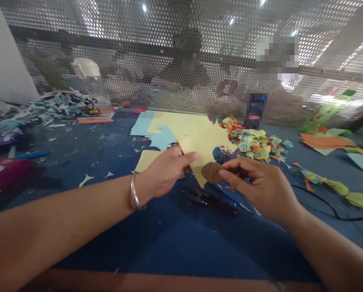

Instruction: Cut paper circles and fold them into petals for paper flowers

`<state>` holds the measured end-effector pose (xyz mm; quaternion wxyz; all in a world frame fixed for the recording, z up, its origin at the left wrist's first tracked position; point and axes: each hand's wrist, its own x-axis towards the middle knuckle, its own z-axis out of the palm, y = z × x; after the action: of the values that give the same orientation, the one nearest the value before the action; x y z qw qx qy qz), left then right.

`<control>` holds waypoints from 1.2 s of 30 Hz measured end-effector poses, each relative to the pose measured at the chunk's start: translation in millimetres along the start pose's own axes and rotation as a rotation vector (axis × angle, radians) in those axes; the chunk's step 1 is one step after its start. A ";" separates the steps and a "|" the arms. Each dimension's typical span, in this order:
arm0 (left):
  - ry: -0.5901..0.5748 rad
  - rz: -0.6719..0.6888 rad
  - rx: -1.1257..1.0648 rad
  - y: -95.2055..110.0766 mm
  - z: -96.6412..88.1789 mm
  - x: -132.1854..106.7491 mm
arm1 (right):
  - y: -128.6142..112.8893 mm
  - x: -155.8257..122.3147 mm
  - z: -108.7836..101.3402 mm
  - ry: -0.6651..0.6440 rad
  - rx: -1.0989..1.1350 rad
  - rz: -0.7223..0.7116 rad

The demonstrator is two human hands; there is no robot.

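Note:
My left hand (166, 170), with a silver bangle at the wrist, pinches a sheet of yellow paper (196, 134) between thumb and fingers. Rounded bites are cut out of that sheet's right edge. In front of its lower right part, my right hand (254, 178) pinches a small brownish oval piece (212, 172) between thumb and fingertips. Below the hands, a pair of dark-handled scissors (213, 202) lies on the blue table, beside a blue pen (233, 200). Light blue paper (163, 138) and another yellow piece (146, 159) lie behind and beside my left hand.
A heap of colourful paper scraps (257, 144) spreads at the right, near orange sheets (327, 140) and a black cable (330, 207). At the left stand a clear bottle (95, 87), shredded paper (62, 103) and a magenta box (7, 174). A perforated metal screen (133, 52) borders the back.

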<state>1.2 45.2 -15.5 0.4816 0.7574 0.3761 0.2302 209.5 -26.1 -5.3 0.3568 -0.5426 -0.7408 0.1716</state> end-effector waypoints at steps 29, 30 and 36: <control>0.100 -0.070 -1.025 0.7 29.8 -28.7 | 0.1 -3.3 15.7 0.043 0.020 0.029; 0.112 -0.063 -1.019 0.4 29.6 -28.4 | 0.3 -3.7 16.1 0.047 -0.011 -0.009; 0.090 -0.079 -1.043 -0.8 30.5 -28.8 | -0.1 -3.8 18.1 0.034 -0.233 -0.173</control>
<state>5.0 5.6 -28.9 0.7864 0.3914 0.2600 0.4010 197.1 -27.3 -19.0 0.3175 -0.5171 -0.7937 0.0439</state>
